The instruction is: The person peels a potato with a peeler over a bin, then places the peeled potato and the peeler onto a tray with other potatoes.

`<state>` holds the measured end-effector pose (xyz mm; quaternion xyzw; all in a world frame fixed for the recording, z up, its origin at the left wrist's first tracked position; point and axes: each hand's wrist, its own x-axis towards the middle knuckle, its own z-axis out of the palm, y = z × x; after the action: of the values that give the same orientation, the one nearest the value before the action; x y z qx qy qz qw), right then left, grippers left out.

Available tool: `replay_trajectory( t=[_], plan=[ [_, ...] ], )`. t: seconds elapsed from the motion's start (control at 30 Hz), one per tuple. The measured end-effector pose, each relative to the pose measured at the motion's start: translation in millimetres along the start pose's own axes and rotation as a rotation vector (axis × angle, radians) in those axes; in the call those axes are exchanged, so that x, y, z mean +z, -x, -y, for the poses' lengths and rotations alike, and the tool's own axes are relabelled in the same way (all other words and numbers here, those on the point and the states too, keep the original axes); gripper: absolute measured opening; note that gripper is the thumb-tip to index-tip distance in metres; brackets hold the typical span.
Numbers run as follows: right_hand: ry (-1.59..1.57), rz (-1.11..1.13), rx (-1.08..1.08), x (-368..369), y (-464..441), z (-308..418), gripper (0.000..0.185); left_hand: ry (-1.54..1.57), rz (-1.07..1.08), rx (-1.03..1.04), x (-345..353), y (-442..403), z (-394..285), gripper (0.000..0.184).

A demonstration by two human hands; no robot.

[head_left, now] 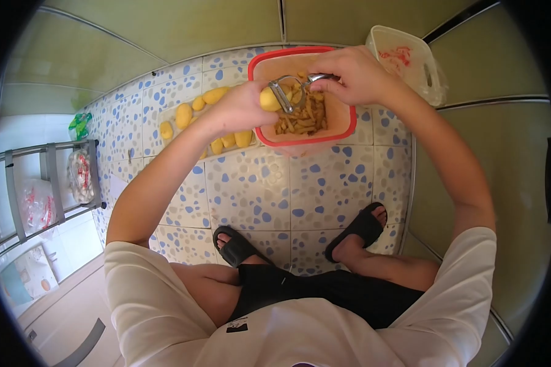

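My left hand [248,105] is closed round a peeled yellow potato [268,100], held over the left part of a red-rimmed bin [354,125]. In my right hand [349,73] is a metal Y-shaped peeler [281,96], its blade against or very close to the potato. Inside the bin, below both hands, lies a heap of brownish peelings [303,122] with some yellow pieces among them. Left of the bin, several peeled potatoes [183,115] rest in a clear shallow tray, partly hidden by my left hand and forearm.
A white plastic container [404,37] with red print stands behind the bin to the right. Greenish cabinet doors [214,24] close off the back and right. At left is a metal rack [52,183] with plastic bags. My sandalled feet [242,244] are on the spotted tile floor [251,177].
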<state>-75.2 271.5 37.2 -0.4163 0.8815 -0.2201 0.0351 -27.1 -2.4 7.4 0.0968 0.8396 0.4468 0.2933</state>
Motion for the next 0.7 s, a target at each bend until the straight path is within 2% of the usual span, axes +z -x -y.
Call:
replay_trajectory(
  t=[0.07,0.17,0.2,0.27,0.37,0.57,0.7],
  plan=[
    [-0.025,-0.013,-0.005,1.5,6.5,-8.4,0.025,-0.029,0.032,-0.015,-0.1,6.5,-6.3,0.054],
    [0.184,0.053,0.067,1.3,23.2,-62.1,0.026,-0.079,0.008,0.080,-5.2,16.7,0.6,0.059],
    [0.123,0.011,0.068,-0.1,26.8,-62.3,0.026,-0.138,-0.015,0.077,-9.1,15.7,-2.5,0.057],
    [-0.007,-0.050,0.057,4.0,34.4,-58.0,0.026,-0.235,-0.065,0.055,-11.5,18.1,-8.4,0.054],
    [-0.134,-0.038,0.007,-0.6,16.5,-29.1,0.026,-0.163,-0.050,0.035,-8.6,9.8,-6.4,0.053],
    [-0.065,0.087,0.021,7.9,5.5,0.8,0.028,-0.289,-0.086,0.079,-7.2,2.6,-6.5,0.060],
    [-0.069,0.073,-0.005,13.1,7.3,-3.8,0.027,-0.320,-0.061,0.073,-6.7,8.6,-9.5,0.062]
  ],
)
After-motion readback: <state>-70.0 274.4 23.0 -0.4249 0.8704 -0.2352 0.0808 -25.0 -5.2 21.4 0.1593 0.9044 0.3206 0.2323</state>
